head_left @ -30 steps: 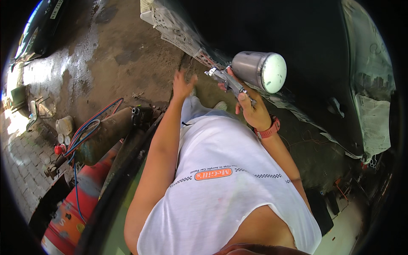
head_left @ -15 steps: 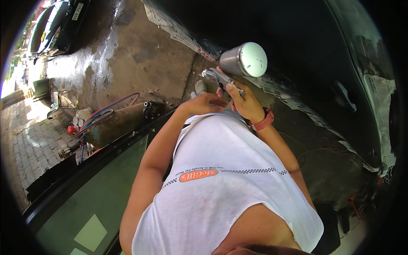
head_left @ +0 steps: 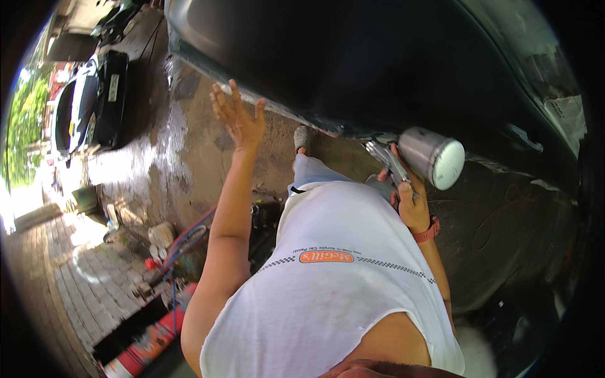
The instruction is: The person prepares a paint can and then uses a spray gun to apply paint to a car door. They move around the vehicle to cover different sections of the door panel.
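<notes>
My right hand (head_left: 413,211), with a red watch on its wrist, is wrapped round the handle of a silver spray gun (head_left: 389,165). The gun's round metal cup (head_left: 423,156) with a pale lid sits beside the hand, tilted toward the right. Stretched forward, my left hand (head_left: 241,123) is empty with its fingers spread. It appears close to the lower edge of a large dark car body panel (head_left: 328,69), but I cannot tell whether it touches. Part of the right fingers is hidden behind the gun.
A dark car (head_left: 104,104) is parked at the far left. Red and blue hoses (head_left: 189,239) lie near a white container (head_left: 162,234) and a red cylinder (head_left: 151,346) at lower left. My shoe (head_left: 303,137) is on the stained concrete floor (head_left: 205,135). Masking paper (head_left: 567,116) covers part of the car at right.
My left hand has moved away from the spray gun, forward and left, and its fingers have spread. The right hand and gun now appear farther right and lower. The view has shifted.
</notes>
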A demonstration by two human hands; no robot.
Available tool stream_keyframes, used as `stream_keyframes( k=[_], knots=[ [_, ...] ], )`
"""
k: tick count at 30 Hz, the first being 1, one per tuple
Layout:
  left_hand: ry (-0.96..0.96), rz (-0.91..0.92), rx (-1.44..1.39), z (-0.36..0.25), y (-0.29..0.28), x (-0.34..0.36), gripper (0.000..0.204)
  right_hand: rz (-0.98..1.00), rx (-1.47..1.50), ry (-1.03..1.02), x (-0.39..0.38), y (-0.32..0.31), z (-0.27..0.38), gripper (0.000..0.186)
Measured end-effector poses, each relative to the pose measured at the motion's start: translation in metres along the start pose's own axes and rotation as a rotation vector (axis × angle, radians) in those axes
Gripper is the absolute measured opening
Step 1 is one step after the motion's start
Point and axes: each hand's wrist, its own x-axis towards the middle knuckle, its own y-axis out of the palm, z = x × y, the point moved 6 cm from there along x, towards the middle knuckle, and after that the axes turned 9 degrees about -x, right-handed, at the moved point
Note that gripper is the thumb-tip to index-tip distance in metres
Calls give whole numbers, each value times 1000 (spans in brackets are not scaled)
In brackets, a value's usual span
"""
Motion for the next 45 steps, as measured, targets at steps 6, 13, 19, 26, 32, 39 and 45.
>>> stream_keyframes(
  k=[6,13,19,26,32,39,45],
  knots=[
    [467,84,102,102,48,52,88,-326,-92,91,17,67,-2,97],
    [986,140,21,98,56,40,74,-729,128,247,26,161,-4,93],
    [1069,194,-10,91,32,87,72,-970,178,270,28,194,-12,75],
    [1287,301,5,84,31,86,73,-1203,209,146,39,219,3,66],
    [961,1326,-704,57,-9,16,51,-1168,374,186,51,277,12,62],
    [108,2267,-1010,117,-13,-82,36,-1081,428,311,57,383,26,55],
    [-88,2295,-1072,182,-30,-86,14,-1036,422,354,70,454,47,58]
  ],
)
